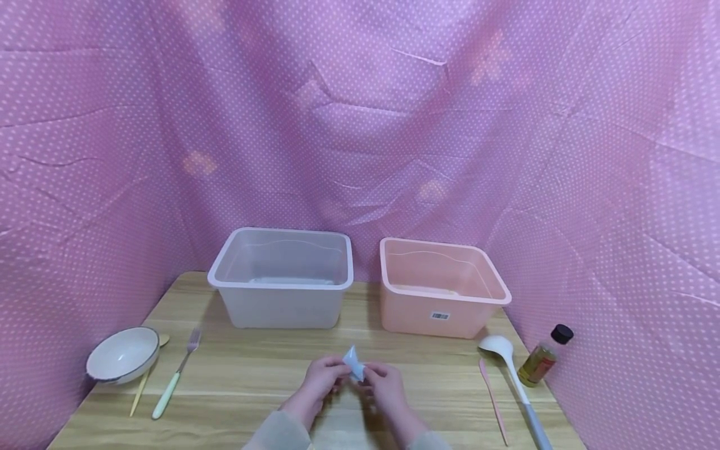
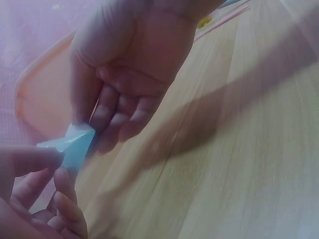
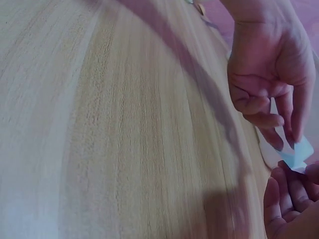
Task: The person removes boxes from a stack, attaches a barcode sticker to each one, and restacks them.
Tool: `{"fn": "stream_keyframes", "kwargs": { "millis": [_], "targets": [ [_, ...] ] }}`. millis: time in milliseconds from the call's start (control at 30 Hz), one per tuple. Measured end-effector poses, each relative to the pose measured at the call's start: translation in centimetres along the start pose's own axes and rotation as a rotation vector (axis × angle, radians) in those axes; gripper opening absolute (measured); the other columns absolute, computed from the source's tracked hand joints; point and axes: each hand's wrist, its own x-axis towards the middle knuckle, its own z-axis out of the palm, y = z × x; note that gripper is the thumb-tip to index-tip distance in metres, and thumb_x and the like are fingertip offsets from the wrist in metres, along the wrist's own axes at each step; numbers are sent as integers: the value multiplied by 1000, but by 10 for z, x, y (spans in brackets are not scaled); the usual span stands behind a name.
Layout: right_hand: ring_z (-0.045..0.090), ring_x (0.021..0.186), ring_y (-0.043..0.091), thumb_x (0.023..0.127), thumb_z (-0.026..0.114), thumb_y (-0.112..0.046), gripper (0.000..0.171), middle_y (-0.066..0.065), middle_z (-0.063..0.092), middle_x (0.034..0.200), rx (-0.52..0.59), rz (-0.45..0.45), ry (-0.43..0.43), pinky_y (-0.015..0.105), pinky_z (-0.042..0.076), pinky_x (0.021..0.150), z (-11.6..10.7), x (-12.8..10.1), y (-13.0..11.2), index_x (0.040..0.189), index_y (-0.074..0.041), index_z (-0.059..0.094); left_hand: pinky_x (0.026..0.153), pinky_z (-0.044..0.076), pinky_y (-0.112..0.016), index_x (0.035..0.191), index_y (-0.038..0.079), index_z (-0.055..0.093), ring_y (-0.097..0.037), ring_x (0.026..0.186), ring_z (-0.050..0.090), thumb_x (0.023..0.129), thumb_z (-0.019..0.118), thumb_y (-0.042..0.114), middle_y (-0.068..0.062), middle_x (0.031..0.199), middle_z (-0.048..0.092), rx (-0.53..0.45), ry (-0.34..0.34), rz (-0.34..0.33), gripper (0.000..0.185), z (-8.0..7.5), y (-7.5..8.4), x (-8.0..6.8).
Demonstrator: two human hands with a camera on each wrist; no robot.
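Observation:
A small folded piece of light blue paper [image 1: 354,362] is held up between both hands over the front middle of the table. My left hand [image 1: 322,382] pinches its left side between thumb and fingers. From the right, my right hand [image 1: 387,387] pinches the opposite side. In the left wrist view the blue paper [image 2: 79,149] shows creased, angular faces, with fingertips covering both ends. The right wrist view has the same paper [image 3: 299,152] at its right edge, the hands facing each other across it.
Behind the hands stand a grey bin [image 1: 281,306] and a pink bin [image 1: 416,315]. At left lie a white bowl [image 1: 124,355], a yellow-handled spoon [image 1: 139,394] and a fork [image 1: 166,395]. At right are a pink stick [image 1: 494,403], a ladle [image 1: 517,381] and a black-capped bottle [image 1: 540,362].

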Motion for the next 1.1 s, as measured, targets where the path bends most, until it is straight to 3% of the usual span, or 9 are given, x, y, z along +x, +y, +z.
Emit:
{"fn": "stream_keyframes", "kwargs": {
  "millis": [333,533,933,1100],
  "targets": [
    [67,76,26,96,60,-11,23,11,71,90,-16,33,32,39,55,68,-10,2,4,111,5,66,49,44,-18,105,-10,63,-10,59,59,85,69,3,-7,80,69,-21,42,-19,24,-6,-3,0],
    [65,73,24,96,58,-10,22,11,69,86,-14,44,51,36,54,65,-14,5,7,109,6,66,48,41,-18,107,-12,61,-9,55,56,84,68,2,-8,79,69,18,69,-11,28,-13,-5,2],
    [64,71,23,97,57,-9,19,11,68,84,-11,42,69,35,54,65,-19,1,9,106,6,65,47,40,-19,101,-11,63,-10,52,52,77,67,-4,-10,78,64,184,127,-23,25,-30,-17,13],
    [65,73,23,97,57,-9,19,9,68,85,-9,36,71,34,54,65,-21,2,12,105,6,65,50,47,-23,95,-9,64,-12,53,54,72,64,-5,-11,81,62,338,187,12,23,-35,-21,18]
  ]
}}
